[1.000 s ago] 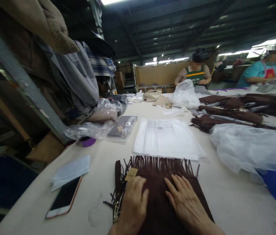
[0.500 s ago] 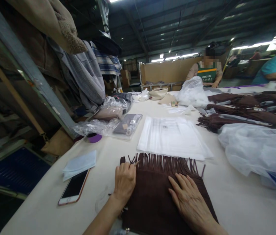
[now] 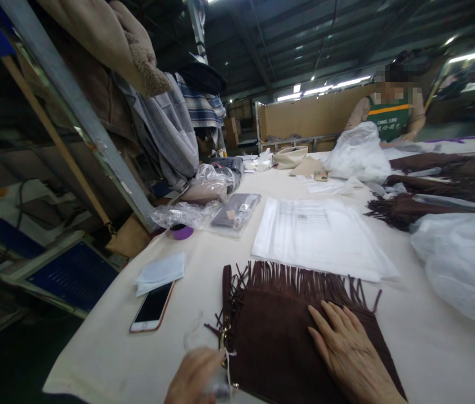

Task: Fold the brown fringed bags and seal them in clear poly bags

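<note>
Wrist strap lines the left edge of the fringed brown pouch — left hand nearer, grip too blurred to tell; right hand flat atop, grasping nothing.

The left hand has drawn back along the bag's edge, leaving the strap uncovered beyond its fingers.

Pouch matt, smooth, suede-like (clasp glossy metal).
</note>
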`<state>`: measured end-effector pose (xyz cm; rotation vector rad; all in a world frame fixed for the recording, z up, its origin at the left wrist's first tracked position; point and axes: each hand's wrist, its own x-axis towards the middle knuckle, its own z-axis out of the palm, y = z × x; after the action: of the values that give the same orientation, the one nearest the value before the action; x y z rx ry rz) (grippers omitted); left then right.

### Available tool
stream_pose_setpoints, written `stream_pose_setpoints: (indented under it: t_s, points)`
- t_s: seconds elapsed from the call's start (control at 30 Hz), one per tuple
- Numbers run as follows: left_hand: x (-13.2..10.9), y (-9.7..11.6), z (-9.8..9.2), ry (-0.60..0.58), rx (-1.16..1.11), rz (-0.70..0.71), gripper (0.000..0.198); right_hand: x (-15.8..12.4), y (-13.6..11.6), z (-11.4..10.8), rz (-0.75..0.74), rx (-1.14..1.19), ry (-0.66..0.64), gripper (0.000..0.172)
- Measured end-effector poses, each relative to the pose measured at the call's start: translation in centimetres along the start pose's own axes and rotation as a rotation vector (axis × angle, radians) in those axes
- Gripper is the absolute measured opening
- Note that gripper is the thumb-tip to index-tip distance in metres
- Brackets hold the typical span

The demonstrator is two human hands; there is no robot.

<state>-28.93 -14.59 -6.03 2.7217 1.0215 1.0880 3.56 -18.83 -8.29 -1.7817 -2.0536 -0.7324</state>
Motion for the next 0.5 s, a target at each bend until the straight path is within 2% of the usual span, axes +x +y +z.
stream_pose_setpoints:
  t_s: [0.03,0.07,0.13,0.2,0.27,0.33,0.37,0.43,0.5]
  points:
    - [1.5,-0.5,0.1,-0.035,-0.006,-0.215,0.031,0.0,0.0,0.0,-0.004,0.0,0.001,0.037]
    - [3.5,-1.1,0.4,-0.124,0.003,-0.476,0.03,0.0,0.0,0.0,-0.007,-0.001,0.005,0.038]
    - [8.1,-2.5,1.6,-0.162,0.049,-0.639,0.028,0.0,0.1,0.0,-0.012,-0.006,0.022,0.038]
    - [12.5,-3.8,3.7,-0.186,0.096,-0.758,0.038,0.0,0.2,-0.2,-0.018,-0.014,0.038,0.039]
    - [15.6,-4.9,5.7,-0.224,0.127,-0.863,0.042,0.1,0.2,-0.3,-0.022,-0.018,0.039,0.039]
    - [17.1,-5.5,6.7,-0.246,0.142,-0.941,0.037,0.1,0.3,-0.4,-0.026,-0.018,0.031,0.04]
    - [17.2,-5.7,6.6,-0.242,0.149,-0.966,0.034,0.0,0.3,-0.4,-0.032,-0.015,0.024,0.039]
    - [16.6,-6.0,5.2,-0.201,0.17,-0.992,0.036,0.0,0.4,-0.3,-0.036,-0.003,0.011,0.039]
    - [15.0,-6.3,2.4,-0.136,0.193,-0.995,0.043,-0.2,0.4,-0.1,-0.025,0.015,-0.006,0.04]
